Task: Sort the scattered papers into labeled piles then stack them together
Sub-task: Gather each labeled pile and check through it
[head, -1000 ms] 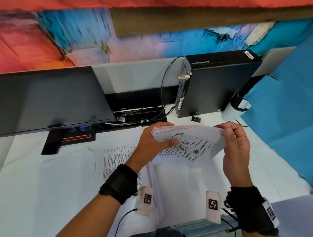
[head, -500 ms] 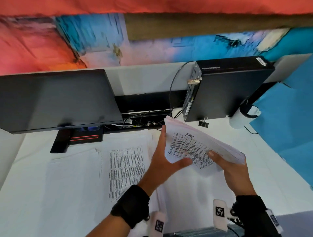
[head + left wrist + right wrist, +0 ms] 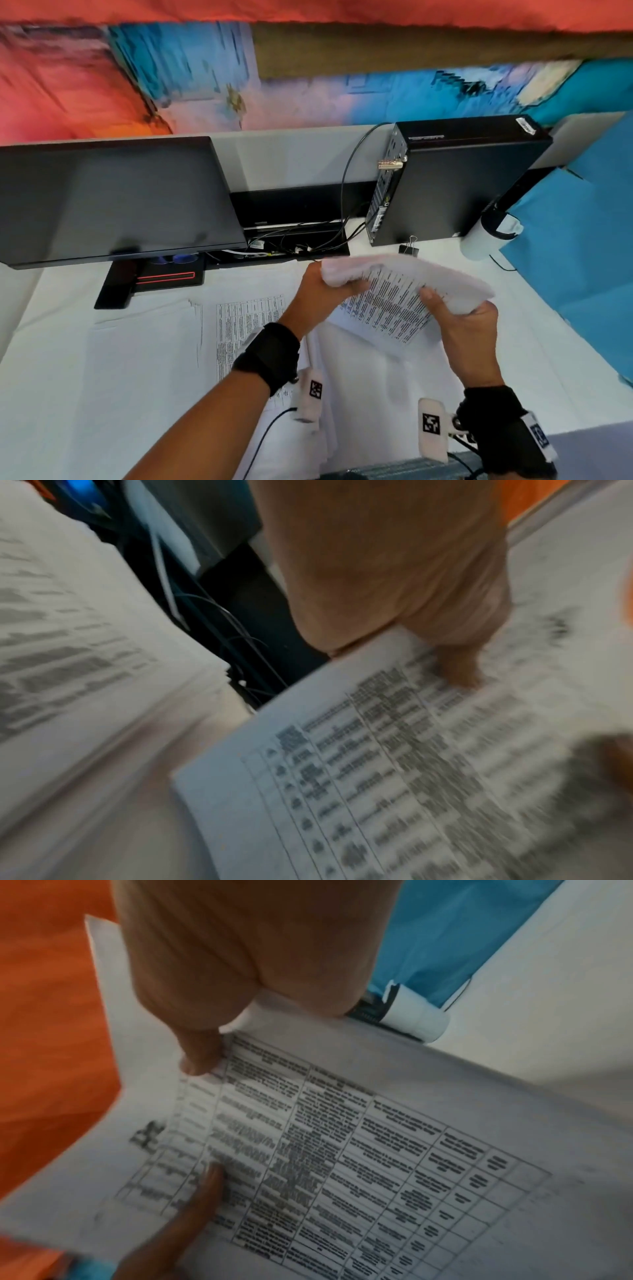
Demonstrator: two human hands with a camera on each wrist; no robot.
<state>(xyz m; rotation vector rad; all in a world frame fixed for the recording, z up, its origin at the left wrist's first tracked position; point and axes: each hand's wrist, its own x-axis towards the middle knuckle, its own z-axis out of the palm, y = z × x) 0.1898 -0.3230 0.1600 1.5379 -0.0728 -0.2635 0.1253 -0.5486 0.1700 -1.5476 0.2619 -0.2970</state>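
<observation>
I hold a thick stack of papers [image 3: 394, 301] in both hands above the white desk [image 3: 548, 359]. Its facing sheet carries a printed table. My left hand [image 3: 318, 291] grips the stack's left end and my right hand [image 3: 455, 315] grips the right end, thumb on the printed face. In the left wrist view the left hand [image 3: 394, 574] pinches the printed sheet [image 3: 377, 777]. The right wrist view shows the right hand [image 3: 257, 961] pinching the same sheet [image 3: 342, 1150]. Paper piles lie on the desk: a blank-topped one [image 3: 137, 342], a printed one [image 3: 246, 329] and another [image 3: 370, 383] under my hands.
A dark monitor [image 3: 109, 198] stands at the back left and a black computer case [image 3: 455, 181] at the back right, with cables [image 3: 301, 240] between them. A binder clip [image 3: 409, 248] lies by the case. A white roll [image 3: 479, 243] and blue sheeting [image 3: 582, 257] border the right side.
The stack was tipped up against my flat left palm half a second ago. Now it lies lower and more level, with my left hand curled round its left end.
</observation>
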